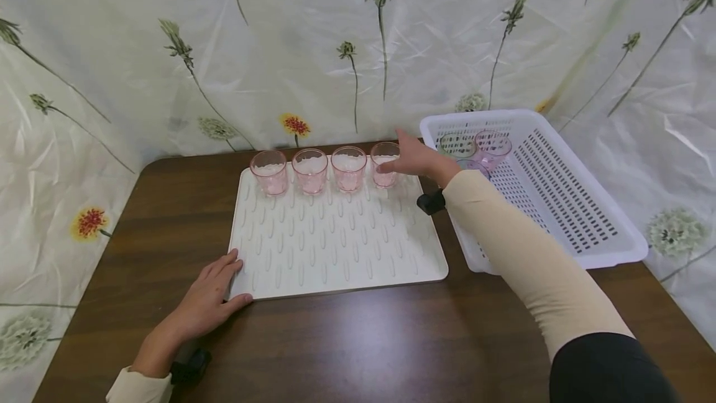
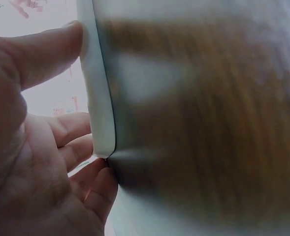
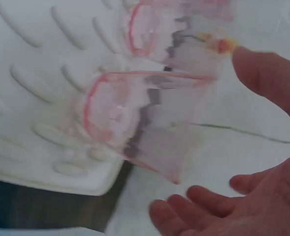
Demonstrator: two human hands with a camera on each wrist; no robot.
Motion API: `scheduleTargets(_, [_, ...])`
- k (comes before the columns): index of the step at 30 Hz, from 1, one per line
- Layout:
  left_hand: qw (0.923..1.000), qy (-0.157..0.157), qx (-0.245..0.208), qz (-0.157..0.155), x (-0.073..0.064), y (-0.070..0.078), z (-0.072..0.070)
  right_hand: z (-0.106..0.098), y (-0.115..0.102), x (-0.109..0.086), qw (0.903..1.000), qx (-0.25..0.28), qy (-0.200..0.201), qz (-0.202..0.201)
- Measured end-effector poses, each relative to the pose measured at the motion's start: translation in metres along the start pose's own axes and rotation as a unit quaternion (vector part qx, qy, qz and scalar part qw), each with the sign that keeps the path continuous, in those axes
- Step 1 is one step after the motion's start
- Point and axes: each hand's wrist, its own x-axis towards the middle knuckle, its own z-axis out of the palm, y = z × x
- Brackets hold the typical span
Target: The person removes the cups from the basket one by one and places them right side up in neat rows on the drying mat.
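Several pink-tinted glasses stand in a row along the back of a white ribbed drying mat. My right hand is at the rightmost glass, thumb and fingers spread around its rim side. In the right wrist view a gap shows between this hand and the glass. To its left stand another glass, then a third and the leftmost one. At the mat's near left corner rests my left hand, its relaxed fingers and thumb touching the edges.
A white perforated plastic basket stands right of the mat. Inside are a pink glass, a greenish one and a bluish one partly hidden by the right arm. A flowered curtain hangs behind the brown wooden table.
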Motion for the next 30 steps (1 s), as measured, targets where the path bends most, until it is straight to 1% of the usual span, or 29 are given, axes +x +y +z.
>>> scheduleTargets(2, [1.0000,0.002,-0.001,0.003,0.000,0.000,0.001,-0.009,-0.005,-0.007,0.9988,-0.029,0.021,-0.033])
scheduleTargets(5, [1.0000,0.002,-0.002,0.004,0.000,0.000,0.002,-0.026,-0.011,-0.027,0.9942,-0.065,0.051,-0.069])
scheduleTargets(8, [1.0000,0.001,-0.004,0.003,0.000,0.000,0.002,-0.044,-0.011,-0.053,0.9902,-0.086,0.071,-0.085])
scheduleTargets(11, [1.0000,0.003,-0.005,0.001,0.000,-0.001,0.001,-0.063,-0.003,-0.078,0.9880,-0.101,0.078,-0.087])
scheduleTargets(14, [1.0000,0.004,-0.006,0.001,-0.001,-0.001,-0.001,-0.077,0.013,-0.094,0.9879,-0.107,0.084,-0.074])
scheduleTargets(18, [1.0000,0.006,-0.005,0.003,-0.002,-0.002,-0.001,-0.089,0.039,-0.108,0.9886,-0.109,0.092,-0.047])
scheduleTargets(24, [0.9999,0.012,-0.006,0.009,-0.001,-0.004,0.000,-0.093,0.069,-0.124,0.9897,-0.113,0.085,-0.022])
scheduleTargets(30, [0.9999,0.009,-0.008,0.007,-0.001,-0.004,0.001,-0.092,0.085,-0.130,0.9931,-0.097,0.065,-0.010])
